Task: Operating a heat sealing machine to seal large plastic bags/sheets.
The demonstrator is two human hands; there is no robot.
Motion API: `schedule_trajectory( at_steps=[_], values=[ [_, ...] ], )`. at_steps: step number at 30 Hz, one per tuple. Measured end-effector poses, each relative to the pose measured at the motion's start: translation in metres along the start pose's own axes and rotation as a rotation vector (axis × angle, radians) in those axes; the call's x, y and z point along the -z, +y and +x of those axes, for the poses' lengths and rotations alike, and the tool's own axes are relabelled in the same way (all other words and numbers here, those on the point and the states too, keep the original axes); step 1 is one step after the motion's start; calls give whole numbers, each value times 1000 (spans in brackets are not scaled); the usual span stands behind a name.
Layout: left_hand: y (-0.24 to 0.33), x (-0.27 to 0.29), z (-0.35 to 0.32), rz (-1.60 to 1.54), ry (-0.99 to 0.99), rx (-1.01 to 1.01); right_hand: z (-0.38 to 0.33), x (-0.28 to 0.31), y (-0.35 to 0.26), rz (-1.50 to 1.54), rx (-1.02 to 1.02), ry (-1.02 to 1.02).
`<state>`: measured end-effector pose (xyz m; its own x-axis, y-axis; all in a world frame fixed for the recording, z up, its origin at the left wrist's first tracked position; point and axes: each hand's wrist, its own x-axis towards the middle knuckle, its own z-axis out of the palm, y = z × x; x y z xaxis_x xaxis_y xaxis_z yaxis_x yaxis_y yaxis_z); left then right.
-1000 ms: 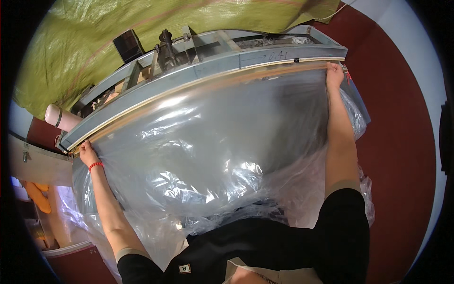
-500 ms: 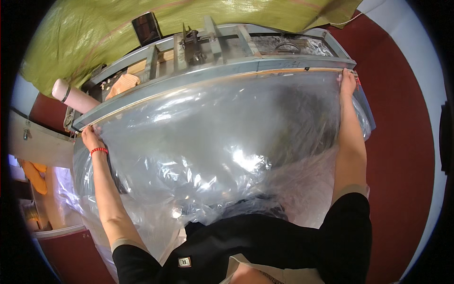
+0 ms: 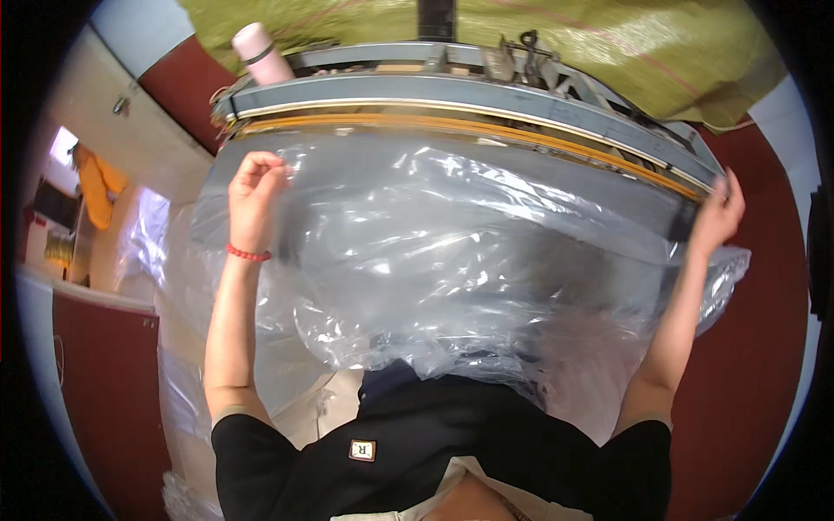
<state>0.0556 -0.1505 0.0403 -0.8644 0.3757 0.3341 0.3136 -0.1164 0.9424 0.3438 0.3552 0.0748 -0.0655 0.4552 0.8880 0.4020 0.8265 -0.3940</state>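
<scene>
The left hand (image 3: 256, 195) had its thumb and fingertips pinched together on the upper left part of the clear film (image 3: 417, 226). The right hand (image 3: 719, 213) was raised with its fingers slightly spread at the right end of the frame (image 3: 391, 89); whether it gripped anything I could not tell. A red bead bracelet (image 3: 248, 253) circled the wrist below the left hand.

The film spread between the two hands, wrinkled and glossy, and bulged out past the right forearm. Beyond the hands, the grey metal frame ran across, with an orange strip (image 3: 391, 122) along its near side that slanted down toward the right hand. Ahead of the left hand a pink flask (image 3: 263, 56) leaned at the frame's far side, and a dark metal fitting (image 3: 528, 56) stood farther to its right. A green sheet (image 3: 591, 35) lay behind these.

Left of the left hand were a pale panel with a latch (image 3: 120, 106) and an orange cloth (image 3: 94, 187). Red floor (image 3: 764, 347) lay right of the right hand. Behind both hands, the black shirt (image 3: 452, 425) bore a small pale patch (image 3: 363, 450) with one dark character, upside down in this view.
</scene>
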Motion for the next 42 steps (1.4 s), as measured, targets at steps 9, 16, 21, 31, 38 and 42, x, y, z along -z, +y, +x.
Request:
schedule_trajectory(
  at_steps=[9, 16, 21, 31, 38, 42],
  values=[
    [52, 10, -41, 116, -125, -62, -153, -128, -297, 940, 472, -785],
    [17, 112, -63, 1146, -473, 81, -148, -123, -208, 923, -62, -1423],
    [-33, 199, -118, 1568, -640, 363, -83, -56, 13, 368, -401, -874],
    [6, 238, 26, 1482, 585, -461, -25, 132, 317, -68, -750, -188],
    [-143, 240, 81, 1160, 206, 29, -18, 85, 249, -580, -796, -312],
    [-172, 218, 86, 1269, 46, 161, -36, 94, 259, -839, -717, -385]
  ],
)
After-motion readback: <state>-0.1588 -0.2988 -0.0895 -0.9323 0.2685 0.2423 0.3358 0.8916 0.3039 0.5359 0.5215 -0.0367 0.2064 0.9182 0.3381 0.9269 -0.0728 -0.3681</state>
